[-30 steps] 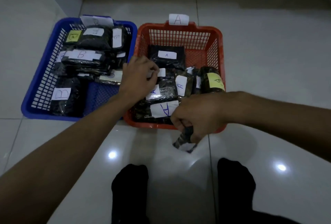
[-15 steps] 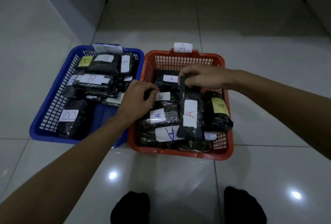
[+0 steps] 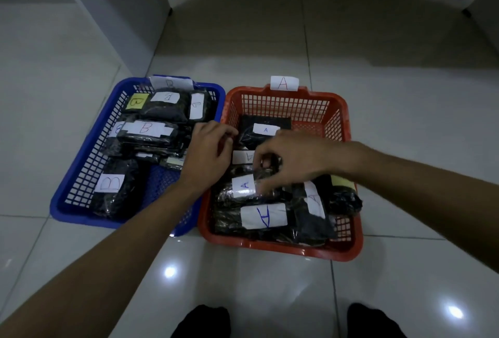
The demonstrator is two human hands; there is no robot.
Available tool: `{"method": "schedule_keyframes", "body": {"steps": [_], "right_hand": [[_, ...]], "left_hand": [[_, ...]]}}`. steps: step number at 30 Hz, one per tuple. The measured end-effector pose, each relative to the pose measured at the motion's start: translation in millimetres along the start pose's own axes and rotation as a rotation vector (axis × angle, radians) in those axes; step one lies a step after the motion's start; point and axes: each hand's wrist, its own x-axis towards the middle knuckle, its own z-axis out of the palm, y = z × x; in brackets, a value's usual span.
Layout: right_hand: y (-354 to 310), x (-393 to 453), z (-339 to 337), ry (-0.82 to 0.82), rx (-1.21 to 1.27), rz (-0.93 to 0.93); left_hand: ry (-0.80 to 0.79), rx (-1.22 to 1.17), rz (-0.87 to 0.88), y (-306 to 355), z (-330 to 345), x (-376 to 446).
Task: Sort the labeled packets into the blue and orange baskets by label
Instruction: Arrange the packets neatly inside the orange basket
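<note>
- Down on the tiled floor point(image 3: 405, 127) in front of me, seen from my head camera, two baskets stand side by side and touching: the blue basket point(image 3: 81, 210) on my left and the orange basket point(image 3: 283, 248) on my right.
- My left hand point(image 3: 208, 154) hangs over the inner edges where the two baskets meet, fingers loosely curled, the tips by a dark packet at the left side of the orange basket; I cannot tell whether it grips anything.
- My right hand point(image 3: 291, 159) reaches across the orange basket with its fingers bent down onto the packets in the middle; I cannot tell whether they pinch one or only touch it.
- Just under that hand lies a packet with a white A label point(image 3: 244, 185), and in front of it a packet with a big blue A point(image 3: 263, 216).
- A packet with a red A point(image 3: 313, 202) lies tilted along the right side, beside a packet with a yellow label point(image 3: 341, 192).
- One packet with a small A point(image 3: 266, 130) sits at the back of the orange basket, whose far rim carries a tag marked A point(image 3: 283, 83).
- Packets marked B fill the blue basket: one near the front point(image 3: 109, 183), a long one in the middle point(image 3: 145, 127), and a yellow label point(image 3: 137, 101) at the back.
- My two dark socks point(image 3: 201, 321) show at the bottom edge.
</note>
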Motion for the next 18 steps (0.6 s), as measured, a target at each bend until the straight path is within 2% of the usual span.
{"method": "schedule_keyframes", "body": {"steps": [3,9,11,15,18], "right_hand": [[-3,8,4,0.014,-0.010,-0.004],[12,7,-22,0.094,0.489,0.007],[28,8,-28,0.191,0.648,0.065],[59,30,-14,0.518,0.819,0.281],[75,56,0,0.592,0.928,0.400]], "left_hand": [[0.009,-0.043,-0.036,-3,1,5],[0.072,-0.183,-0.087,-8,1,21],[0.125,-0.287,-0.131,-8,-1,24],[0.139,-0.355,-0.191,-12,-1,28],[0.101,-0.273,-0.190,-20,6,29]]}}
